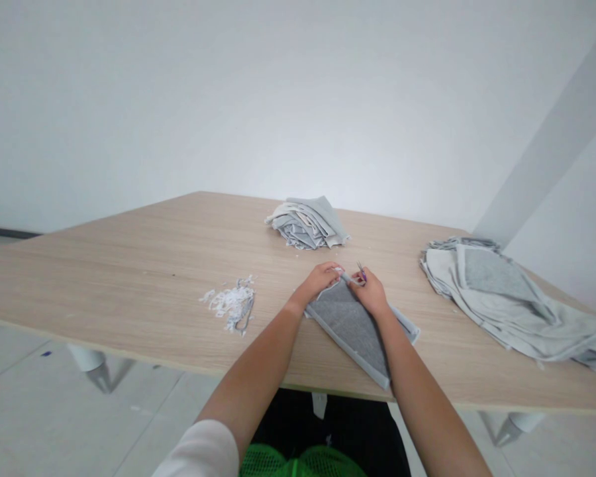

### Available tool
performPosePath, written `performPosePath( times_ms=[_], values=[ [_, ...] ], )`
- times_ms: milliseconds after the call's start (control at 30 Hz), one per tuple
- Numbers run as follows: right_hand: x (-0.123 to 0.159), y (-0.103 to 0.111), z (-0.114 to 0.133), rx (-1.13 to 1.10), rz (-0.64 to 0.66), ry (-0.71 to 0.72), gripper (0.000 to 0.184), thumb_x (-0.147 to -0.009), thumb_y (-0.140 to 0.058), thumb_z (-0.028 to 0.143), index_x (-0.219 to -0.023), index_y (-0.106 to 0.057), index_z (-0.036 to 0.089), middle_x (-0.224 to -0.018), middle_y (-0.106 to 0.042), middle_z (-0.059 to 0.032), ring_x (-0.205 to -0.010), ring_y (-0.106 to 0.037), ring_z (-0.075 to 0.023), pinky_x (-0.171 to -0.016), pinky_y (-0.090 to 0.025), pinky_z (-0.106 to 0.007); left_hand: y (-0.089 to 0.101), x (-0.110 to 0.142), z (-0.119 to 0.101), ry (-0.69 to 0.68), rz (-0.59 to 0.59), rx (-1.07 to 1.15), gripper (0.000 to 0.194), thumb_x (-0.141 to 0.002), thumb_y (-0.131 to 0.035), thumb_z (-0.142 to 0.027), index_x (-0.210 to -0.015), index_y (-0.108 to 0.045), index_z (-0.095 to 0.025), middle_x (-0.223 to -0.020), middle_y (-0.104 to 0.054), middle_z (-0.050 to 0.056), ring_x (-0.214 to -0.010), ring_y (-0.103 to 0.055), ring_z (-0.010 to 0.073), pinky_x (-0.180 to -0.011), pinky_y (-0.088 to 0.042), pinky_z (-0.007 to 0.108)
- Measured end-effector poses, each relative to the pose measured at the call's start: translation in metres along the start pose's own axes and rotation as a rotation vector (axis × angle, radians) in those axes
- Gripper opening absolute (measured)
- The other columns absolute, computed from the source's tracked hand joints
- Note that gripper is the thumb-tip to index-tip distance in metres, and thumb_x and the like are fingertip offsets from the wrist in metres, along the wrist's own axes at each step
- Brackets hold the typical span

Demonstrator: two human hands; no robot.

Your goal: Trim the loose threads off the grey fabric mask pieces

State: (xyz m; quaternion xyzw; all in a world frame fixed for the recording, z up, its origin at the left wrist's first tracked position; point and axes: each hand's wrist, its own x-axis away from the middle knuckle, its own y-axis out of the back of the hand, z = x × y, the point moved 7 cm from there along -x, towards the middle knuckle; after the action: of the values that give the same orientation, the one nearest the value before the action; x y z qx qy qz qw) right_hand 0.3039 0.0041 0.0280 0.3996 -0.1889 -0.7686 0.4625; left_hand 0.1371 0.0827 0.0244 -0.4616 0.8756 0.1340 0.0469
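Note:
A grey cloth piece (347,329) with a paler bound edge lies on the wooden table (129,278), its corner raised towards my hands. My left hand (318,281) pinches that corner between thumb and fingers. My right hand (366,293) grips small scissors (361,271) with purple parts, right at the cloth's corner. The hand hides most of the scissors. A white strip at the corner runs between my two hands.
A stack of folded grey and cream cloth (308,225) stands at the table's far side. A larger heap of grey cloth pieces (496,301) lies to the right. A tuft of white and grey trimmings (231,303) lies left of my hands.

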Motion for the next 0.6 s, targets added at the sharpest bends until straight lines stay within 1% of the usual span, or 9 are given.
performPosePath(
  times_ms=[67,200,267,367,467,533,600],
  values=[
    [0.000,-0.001,0.005,-0.042,-0.015,0.006,0.028,-0.084,-0.068,0.040,-0.104,-0.066,0.022,-0.096,-0.069,-0.0015,-0.088,-0.062,-0.0178,-0.081,-0.045,-0.028,-0.002,0.000,-0.002,-0.031,0.023,-0.024,0.039,-0.083,-0.067,-0.045,-0.104,-0.075,-0.013,-0.075,-0.065,0.000,-0.066,-0.054,0.0131,-0.061,-0.042,0.023],
    [0.002,-0.002,0.017,-0.105,-0.007,0.029,0.024,-0.087,-0.066,0.042,-0.101,-0.066,0.023,-0.093,-0.070,-0.0002,-0.085,-0.062,-0.0171,-0.078,-0.045,-0.027,-0.004,-0.003,-0.005,-0.117,0.009,-0.076,0.039,-0.082,-0.069,-0.050,-0.091,-0.077,-0.013,-0.084,-0.072,0.003,-0.082,-0.062,0.0180,-0.078,-0.049,0.027],
    [0.004,-0.003,0.023,-0.121,0.004,0.038,0.022,-0.086,-0.065,0.042,-0.098,-0.063,0.023,-0.091,-0.070,0.0002,-0.083,-0.062,-0.0172,-0.076,-0.044,-0.026,-0.006,-0.004,-0.003,-0.128,0.020,-0.076,0.040,-0.082,-0.070,-0.052,-0.088,-0.077,-0.013,-0.086,-0.073,0.004,-0.086,-0.063,0.0193,-0.082,-0.050,0.028],
    [0.005,-0.001,0.028,-0.122,-0.004,0.043,0.022,-0.086,-0.063,0.044,-0.086,-0.054,0.024,-0.085,-0.067,0.0009,-0.078,-0.059,-0.0175,-0.073,-0.042,-0.027,-0.005,-0.005,0.004,-0.077,0.015,-0.026,0.042,-0.080,-0.073,-0.050,-0.098,-0.076,-0.013,-0.088,-0.074,0.006,-0.085,-0.065,0.0192,-0.079,-0.051,0.028],
    [0.005,0.001,0.029,-0.136,-0.007,0.039,0.028,-0.085,-0.061,0.045,-0.078,-0.042,0.025,-0.076,-0.062,0.0025,-0.072,-0.054,-0.0167,-0.070,-0.039,-0.027,-0.003,-0.004,0.009,-0.047,0.005,0.055,0.049,-0.076,-0.078,-0.044,-0.113,-0.073,-0.013,-0.092,-0.076,0.006,-0.086,-0.067,0.0189,-0.080,-0.051,0.028],
    [0.005,0.002,0.029,-0.153,0.000,0.038,0.029,-0.084,-0.060,0.043,-0.077,-0.038,0.026,-0.073,-0.059,0.0036,-0.070,-0.051,-0.0162,-0.068,-0.038,-0.026,-0.003,-0.004,0.010,-0.048,0.011,0.073,0.049,-0.075,-0.078,-0.042,-0.114,-0.074,-0.013,-0.096,-0.076,0.007,-0.089,-0.068,0.0194,-0.084,-0.052,0.029],
    [0.005,0.002,0.029,-0.154,-0.002,0.035,0.025,-0.084,-0.057,0.039,-0.077,-0.036,0.026,-0.072,-0.057,0.0039,-0.069,-0.049,-0.0161,-0.067,-0.036,-0.027,-0.002,-0.003,0.010,-0.055,0.010,0.051,0.044,-0.076,-0.077,-0.043,-0.108,-0.076,-0.013,-0.098,-0.076,0.008,-0.092,-0.067,0.0199,-0.086,-0.052,0.030]
  ],
)
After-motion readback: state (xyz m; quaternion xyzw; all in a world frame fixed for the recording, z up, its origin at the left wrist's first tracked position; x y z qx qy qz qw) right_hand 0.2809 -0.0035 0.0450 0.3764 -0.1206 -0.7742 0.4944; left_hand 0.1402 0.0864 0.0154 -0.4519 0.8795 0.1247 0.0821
